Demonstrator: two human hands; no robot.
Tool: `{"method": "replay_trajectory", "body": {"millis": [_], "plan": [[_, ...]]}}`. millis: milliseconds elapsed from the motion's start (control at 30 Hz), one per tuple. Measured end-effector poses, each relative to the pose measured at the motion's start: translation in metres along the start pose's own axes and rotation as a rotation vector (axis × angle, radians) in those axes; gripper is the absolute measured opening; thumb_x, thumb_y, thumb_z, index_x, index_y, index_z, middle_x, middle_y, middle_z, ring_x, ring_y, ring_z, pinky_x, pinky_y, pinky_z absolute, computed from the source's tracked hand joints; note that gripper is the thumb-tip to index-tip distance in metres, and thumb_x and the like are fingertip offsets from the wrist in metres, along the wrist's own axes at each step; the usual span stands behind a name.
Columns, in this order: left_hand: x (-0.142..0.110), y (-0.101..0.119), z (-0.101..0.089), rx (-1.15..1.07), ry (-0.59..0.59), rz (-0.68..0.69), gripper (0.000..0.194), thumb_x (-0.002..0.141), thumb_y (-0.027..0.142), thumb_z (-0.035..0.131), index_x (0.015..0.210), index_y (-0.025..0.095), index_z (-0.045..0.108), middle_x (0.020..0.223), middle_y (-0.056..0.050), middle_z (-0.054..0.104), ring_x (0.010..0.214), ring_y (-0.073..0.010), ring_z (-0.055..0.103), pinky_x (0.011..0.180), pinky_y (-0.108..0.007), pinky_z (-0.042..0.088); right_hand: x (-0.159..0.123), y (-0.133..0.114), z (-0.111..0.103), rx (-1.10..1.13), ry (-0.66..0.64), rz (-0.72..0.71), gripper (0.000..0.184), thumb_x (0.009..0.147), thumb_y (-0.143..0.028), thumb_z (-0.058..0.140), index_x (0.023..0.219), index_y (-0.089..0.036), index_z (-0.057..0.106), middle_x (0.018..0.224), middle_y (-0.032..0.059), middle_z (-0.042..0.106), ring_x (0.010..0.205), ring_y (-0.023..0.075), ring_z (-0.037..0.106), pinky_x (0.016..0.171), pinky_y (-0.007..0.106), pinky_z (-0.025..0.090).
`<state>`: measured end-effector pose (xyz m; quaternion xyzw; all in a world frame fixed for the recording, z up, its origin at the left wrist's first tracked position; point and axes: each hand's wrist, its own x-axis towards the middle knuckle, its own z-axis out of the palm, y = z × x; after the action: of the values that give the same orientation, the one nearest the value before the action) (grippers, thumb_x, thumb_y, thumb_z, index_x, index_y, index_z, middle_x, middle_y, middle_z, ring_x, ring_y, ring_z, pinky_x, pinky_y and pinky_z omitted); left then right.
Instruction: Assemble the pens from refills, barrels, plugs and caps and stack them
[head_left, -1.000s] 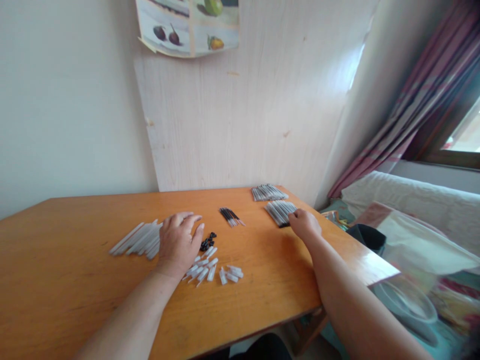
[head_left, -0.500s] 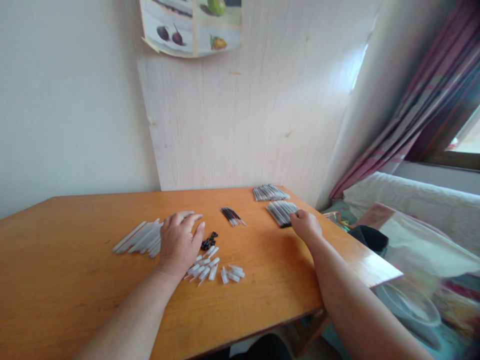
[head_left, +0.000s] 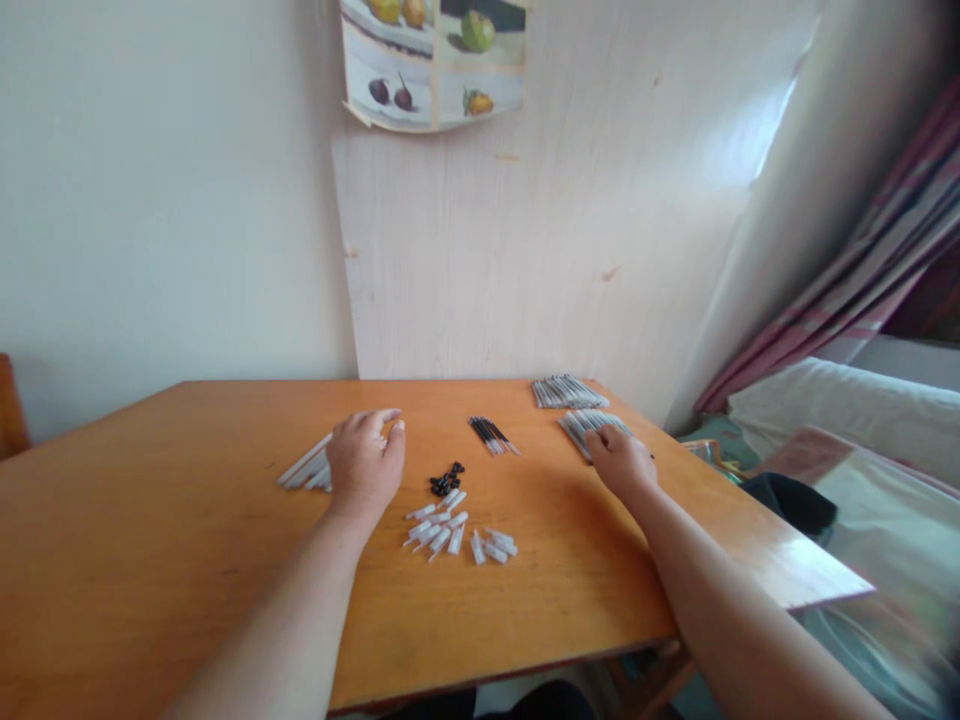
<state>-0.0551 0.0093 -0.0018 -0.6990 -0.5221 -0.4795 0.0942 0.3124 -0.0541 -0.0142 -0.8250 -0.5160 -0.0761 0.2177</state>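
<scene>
My left hand [head_left: 365, 462] lies palm down over a heap of clear pen barrels [head_left: 306, 468] on the orange wooden table [head_left: 187, 530], its fingers curled over their right ends. My right hand [head_left: 619, 461] rests on the near end of a bundle of assembled pens [head_left: 589, 428], fingers bent on it. Between the hands lie black refills [head_left: 491, 434], a small clump of black caps [head_left: 447, 481] and several clear pen tips [head_left: 457, 530].
A second bundle of pens [head_left: 568, 391] lies at the table's far right by the wall. A fruit poster [head_left: 435, 60] hangs above. To the right are a bed with white bedding [head_left: 847, 410] and a striped curtain [head_left: 885, 270]. A chair edge [head_left: 9, 405] shows far left.
The view has swung left and up. My left hand has slid further onto the clear barrels, covering more of them. My right hand has stayed at the pen bundle.
</scene>
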Motion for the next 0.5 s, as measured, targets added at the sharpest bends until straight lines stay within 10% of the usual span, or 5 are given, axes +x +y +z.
{"method": "replay_trajectory", "body": {"millis": [267, 500], "plan": [[0.009, -0.035, -0.006, -0.02, -0.064, -0.369, 0.03, 0.085, 0.034, 0.046, 0.102, 0.021, 0.066, 0.103, -0.007, 0.072, 0.094, -0.021, 0.065, 0.081, -0.032, 0.048, -0.013, -0.023, 0.004, 0.103, 0.03, -0.164, 0.04, 0.091, -0.05, 0.036, 0.072, -0.021, 0.057, 0.067, 0.0038, 0.061, 0.065, 0.0169, 0.053, 0.055, 0.025, 0.026], [0.003, -0.03, -0.014, 0.343, -0.406, -0.308, 0.027, 0.082, 0.036, 0.046, 0.08, 0.025, 0.07, 0.088, -0.01, 0.072, 0.085, -0.0281, 0.065, 0.069, -0.037, 0.046, -0.015, -0.056, -0.008, 0.192, 0.012, -0.317, 0.039, 0.089, -0.048, 0.038, 0.064, -0.021, 0.052, 0.06, 0.0021, 0.056, 0.061, 0.0163, 0.051, 0.057, 0.026, 0.028]]}}
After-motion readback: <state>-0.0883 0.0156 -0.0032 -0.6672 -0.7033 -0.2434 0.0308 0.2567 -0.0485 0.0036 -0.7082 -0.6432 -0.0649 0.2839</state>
